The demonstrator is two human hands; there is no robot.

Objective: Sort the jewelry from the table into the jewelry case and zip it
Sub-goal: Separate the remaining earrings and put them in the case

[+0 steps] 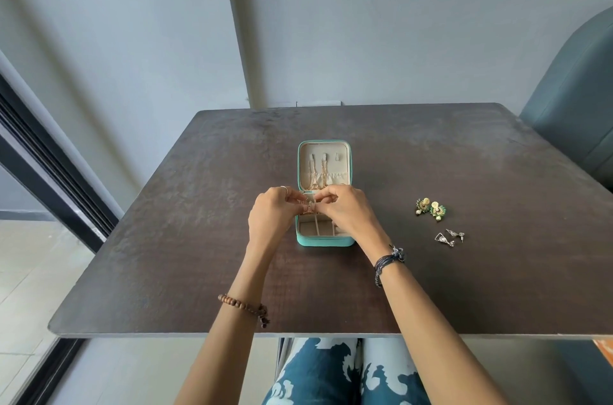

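Note:
A turquoise jewelry case [323,241] lies open in the middle of the dark table [199,238], its cream lid [324,152] laid back with gold chains [319,177] hanging from the hooks. My left hand [270,217] and my right hand [345,208] meet over the case's base and pinch a small gold earring [306,206] between their fingertips. On the table to the right lie a pair of green-and-gold earrings [430,207] and a pair of silver triangular earrings [449,237].
A teal chair [577,99] stands at the table's far right corner. A dark window frame [39,152] runs along the left. My patterned trousers [331,371] show below the table's near edge.

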